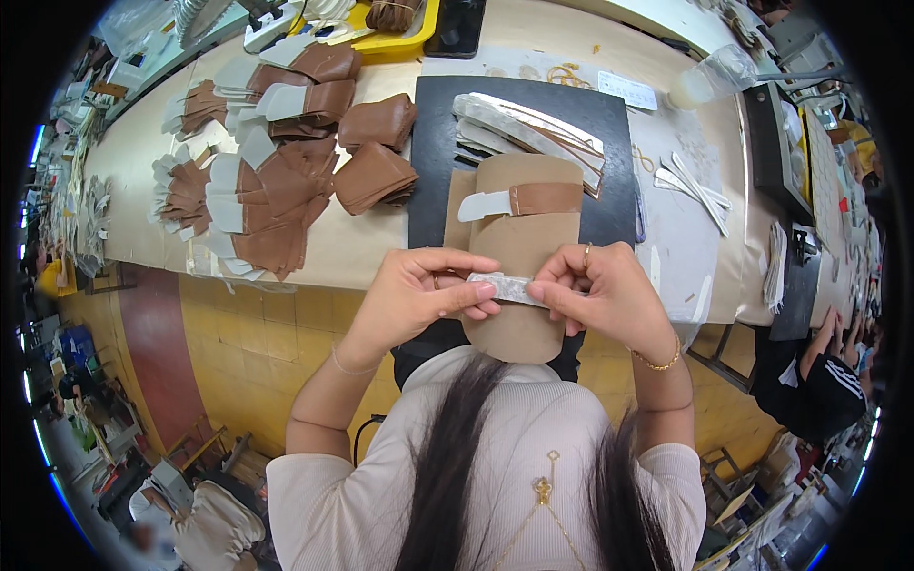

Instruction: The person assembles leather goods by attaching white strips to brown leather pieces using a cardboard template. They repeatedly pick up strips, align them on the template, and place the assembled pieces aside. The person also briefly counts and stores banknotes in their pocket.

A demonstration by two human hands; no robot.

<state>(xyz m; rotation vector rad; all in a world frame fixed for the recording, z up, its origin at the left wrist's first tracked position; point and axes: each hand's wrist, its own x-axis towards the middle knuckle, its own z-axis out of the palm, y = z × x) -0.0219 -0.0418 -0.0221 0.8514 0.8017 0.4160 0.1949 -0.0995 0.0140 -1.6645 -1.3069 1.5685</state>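
My left hand point(433, 288) and my right hand point(602, 293) pinch opposite ends of a short pale grey-white strip point(512, 287) between thumbs and fingers. The strip lies crosswise over a tan cardboard sheet point(519, 252), which bends down over the table's near edge toward my lap. Farther up the same sheet rests a brown leather strap piece point(547, 198) with a white tab at its left end. A black mat point(433, 124) lies under the cardboard. Behind it is a bundle of long pale and brown strips point(533, 133).
Fanned stacks of brown leather pieces with white tabs point(271, 205) cover the left side. A yellow tray point(419, 33) and a black phone point(457, 30) sit at the back. Loose white strips point(693, 188) and a clear plastic container point(709, 78) are to the right. Other people work nearby.
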